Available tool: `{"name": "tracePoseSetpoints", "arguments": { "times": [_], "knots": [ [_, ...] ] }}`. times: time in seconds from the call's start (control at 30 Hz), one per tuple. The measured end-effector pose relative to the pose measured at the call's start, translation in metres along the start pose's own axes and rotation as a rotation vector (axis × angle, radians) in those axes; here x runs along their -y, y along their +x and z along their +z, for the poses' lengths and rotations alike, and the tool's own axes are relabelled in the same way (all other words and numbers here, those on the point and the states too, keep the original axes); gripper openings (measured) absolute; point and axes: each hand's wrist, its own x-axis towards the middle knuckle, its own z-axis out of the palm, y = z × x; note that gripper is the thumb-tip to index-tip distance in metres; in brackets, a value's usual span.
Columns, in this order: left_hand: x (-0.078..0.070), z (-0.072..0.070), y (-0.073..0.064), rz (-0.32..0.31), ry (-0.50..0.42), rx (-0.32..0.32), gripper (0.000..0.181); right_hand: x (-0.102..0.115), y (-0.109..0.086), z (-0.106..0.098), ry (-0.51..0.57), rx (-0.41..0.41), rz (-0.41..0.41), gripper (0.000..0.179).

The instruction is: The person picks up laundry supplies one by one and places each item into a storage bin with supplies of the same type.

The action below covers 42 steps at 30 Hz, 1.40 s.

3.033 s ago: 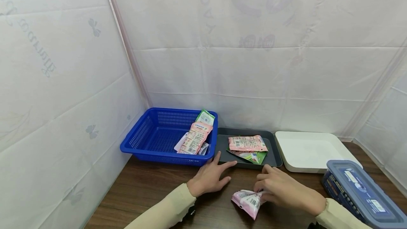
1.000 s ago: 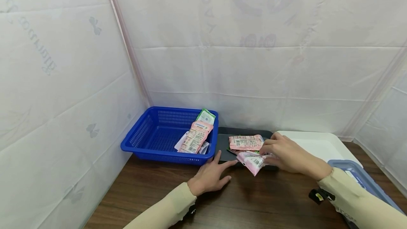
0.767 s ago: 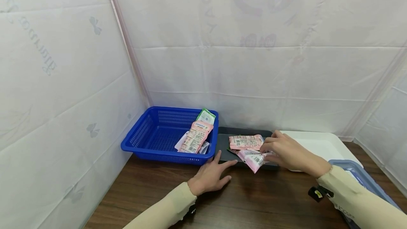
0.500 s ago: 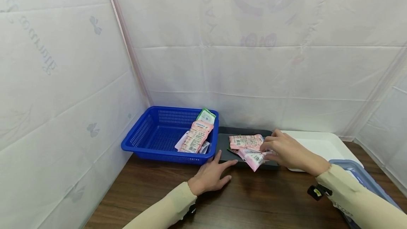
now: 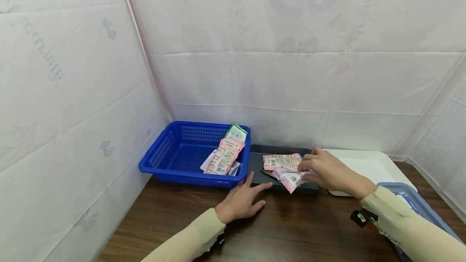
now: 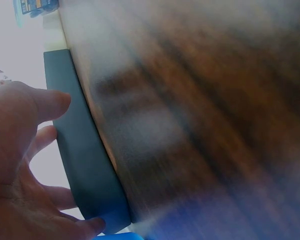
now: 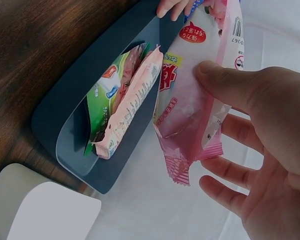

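Note:
My right hand (image 5: 325, 173) pinches a pink and white packet (image 5: 290, 178) printed with flowers and a barcode, holding it over the near side of a dark grey tray (image 5: 256, 167). In the right wrist view the thumb presses its printed face and the packet (image 7: 190, 95) hangs with its crimped end downward in the picture. Inside the tray lie a pink pouch (image 5: 278, 161) and, under it, a green packet (image 7: 102, 90). My left hand (image 5: 240, 201) rests with spread fingers at the tray's near left corner; the left wrist view shows fingertips against the tray's side (image 6: 82, 145).
Left of the tray stands a blue perforated basket (image 5: 153, 169) holding several packets at its right end. To the right are a white tray (image 5: 364, 165) and a box with a blue-grey lid (image 5: 398, 190), partly hidden by the right sleeve. White sheeting hangs behind and at the sides.
The right hand has carried the pink and white packet from above the wooden table up and away to over the dark tray, then slightly farther in. The left hand has stayed put.

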Motion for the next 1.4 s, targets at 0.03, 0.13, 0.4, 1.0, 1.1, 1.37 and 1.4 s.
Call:
{"name": "tracePoseSetpoints", "arguments": {
  "times": [0.03, 0.13, 0.4, 1.0, 1.1, 1.37, 1.4],
  "knots": [
    [0.000, 0.000, 0.000, -0.003, -0.002, 0.003, 0.054, 0.000, 0.000, 0.000, 0.001, 0.002, 0.004, 0.015],
    [0.000, 0.001, 0.001, -0.004, -0.006, 0.002, 0.054, -0.001, 0.000, 0.000, 0.005, 0.004, 0.018, 0.016],
    [0.001, 0.000, 0.001, -0.007, -0.011, 0.004, 0.054, -0.005, 0.000, 0.002, 0.002, -0.003, 0.037, 0.017],
    [0.000, 0.000, -0.001, -0.002, -0.017, 0.002, 0.054, -0.012, 0.000, 0.007, -0.003, -0.017, 0.085, 0.017],
    [-0.001, -0.001, -0.001, 0.000, -0.023, 0.002, 0.054, -0.013, -0.001, 0.007, 0.004, -0.033, 0.078, 0.016],
    [0.000, -0.001, -0.001, 0.012, -0.019, -0.011, 0.054, -0.016, 0.001, 0.008, 0.027, -0.024, 0.095, 0.014],
    [0.000, -0.001, -0.001, 0.012, -0.021, -0.011, 0.054, -0.017, 0.001, 0.009, 0.028, -0.023, 0.096, 0.014]
  ]
}}
